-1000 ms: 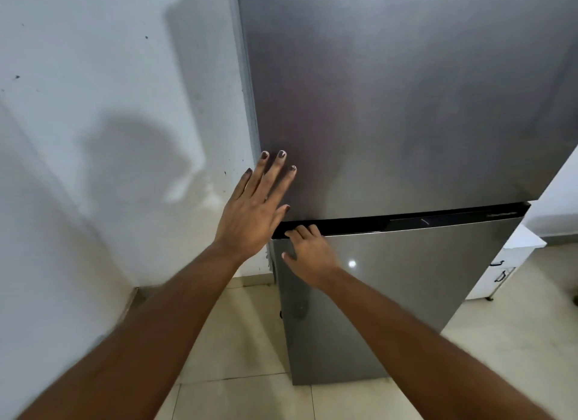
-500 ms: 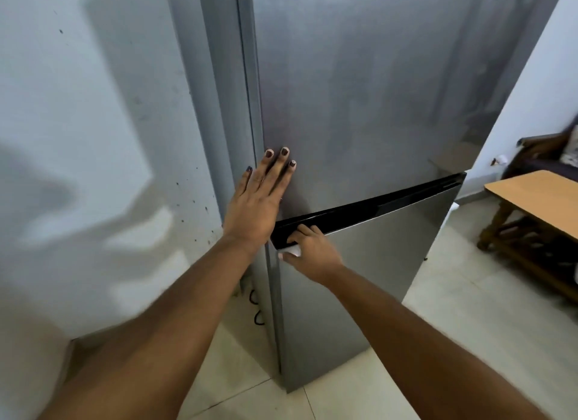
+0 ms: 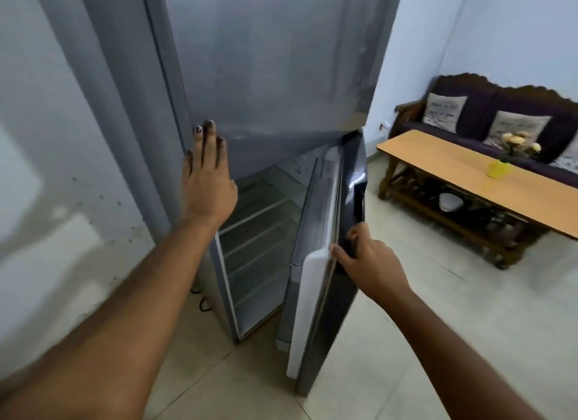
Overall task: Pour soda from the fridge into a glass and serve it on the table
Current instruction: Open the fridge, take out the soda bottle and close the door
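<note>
A tall grey fridge (image 3: 269, 60) stands in front of me. Its lower door (image 3: 316, 263) is swung open to the right, and my right hand (image 3: 366, 263) grips the door's dark top edge. My left hand (image 3: 208, 182) lies flat, fingers spread, against the left edge of the closed upper door. Inside the lower compartment I see pale wire shelves (image 3: 259, 232); no soda bottle shows from here. A long wooden table (image 3: 469, 182) stands at the right. No glass is in view.
A white wall is close on the left. A yellow vase with flowers (image 3: 497, 166) sits on the table, a dark sofa with cushions (image 3: 488, 116) behind it. Black cables (image 3: 203, 304) lie by the fridge's foot. Pale tiled floor spreads to the right.
The lower fridge door has swung from shut to wide open, pulled rightward by my right hand. My view has turned right, bringing table and sofa into sight. My left hand stays on the upper door.
</note>
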